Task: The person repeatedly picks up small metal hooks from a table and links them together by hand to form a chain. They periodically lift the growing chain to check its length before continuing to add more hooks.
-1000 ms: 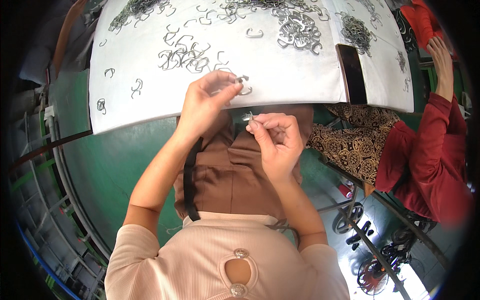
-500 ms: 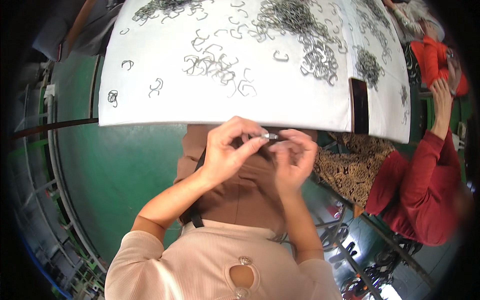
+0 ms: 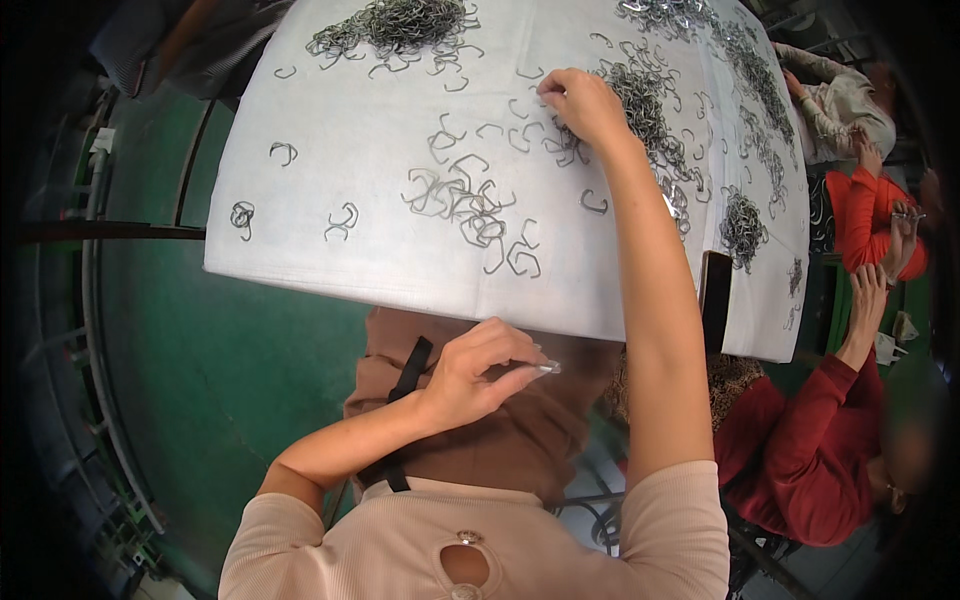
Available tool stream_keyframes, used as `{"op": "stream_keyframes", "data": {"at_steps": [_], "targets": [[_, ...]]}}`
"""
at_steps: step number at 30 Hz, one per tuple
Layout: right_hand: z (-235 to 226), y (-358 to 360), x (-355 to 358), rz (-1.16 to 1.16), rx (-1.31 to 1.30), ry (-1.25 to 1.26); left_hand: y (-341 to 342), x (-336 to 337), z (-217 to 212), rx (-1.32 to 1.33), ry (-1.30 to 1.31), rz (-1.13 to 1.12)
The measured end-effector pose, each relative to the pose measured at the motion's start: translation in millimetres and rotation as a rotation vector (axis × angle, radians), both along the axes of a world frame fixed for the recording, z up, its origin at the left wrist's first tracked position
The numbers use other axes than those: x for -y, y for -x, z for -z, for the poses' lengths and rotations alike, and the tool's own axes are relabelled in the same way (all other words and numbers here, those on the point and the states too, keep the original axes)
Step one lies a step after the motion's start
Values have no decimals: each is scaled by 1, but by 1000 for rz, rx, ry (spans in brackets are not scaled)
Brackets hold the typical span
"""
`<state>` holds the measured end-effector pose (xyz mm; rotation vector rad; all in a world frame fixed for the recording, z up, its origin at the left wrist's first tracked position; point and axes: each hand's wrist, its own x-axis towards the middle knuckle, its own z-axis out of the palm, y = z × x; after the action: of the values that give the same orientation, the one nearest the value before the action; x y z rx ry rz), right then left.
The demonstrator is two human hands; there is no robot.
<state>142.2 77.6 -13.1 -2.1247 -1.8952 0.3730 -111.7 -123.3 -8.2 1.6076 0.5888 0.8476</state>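
Note:
My left hand [image 3: 490, 368] is closed over my lap, just off the table's near edge. A small shiny metal piece [image 3: 547, 367] sticks out from between its thumb and fingertips; its exact kind is unclear. Stretched far over the table, my right hand [image 3: 590, 102] has its fingertips pinched down at the left side of a dark pile of C-shaped metal rings [image 3: 640, 100]. What those fingers hold, if anything, cannot be made out. One ring [image 3: 531, 73] lies just beyond the fingertips, and a loose cluster of rings [image 3: 460, 198] spreads nearer to me.
The white-covered table [image 3: 330, 250] carries more ring heaps [image 3: 415, 25] at the far left and far right. A dark phone [image 3: 714, 300] lies at the right near edge, by my right forearm. A person in a red sleeve [image 3: 810, 430] sits to my right, with others beyond.
My right hand has left the left hand at my lap and reached out to the ring pile. The left hand still grips the small metal piece. The view has shifted.

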Motion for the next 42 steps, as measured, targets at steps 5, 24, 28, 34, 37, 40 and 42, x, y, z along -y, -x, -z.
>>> {"op": "stream_keyframes", "data": {"at_steps": [5,24,28,34,37,40,42], "targets": [[9,2,-33,48,167,203,1,-3,2,19,-34,-3],[-46,120,321,546,-1246,-529,-19,17,8,-30,-118,-88],[-36,125,319,531,-1278,-645,-23,24,6,-39,-161,-95],[-31,125,328,462,-1204,-801,-27,19,11,16,-363,18],[-31,124,330,464,-1167,-840,-37,-16,20,-120,-455,-34],[-30,124,332,442,-1164,-835,-76,-66,39,-280,-668,-117],[-30,123,333,424,-1171,-833,-108,-88,47,-344,-752,-147]]}}
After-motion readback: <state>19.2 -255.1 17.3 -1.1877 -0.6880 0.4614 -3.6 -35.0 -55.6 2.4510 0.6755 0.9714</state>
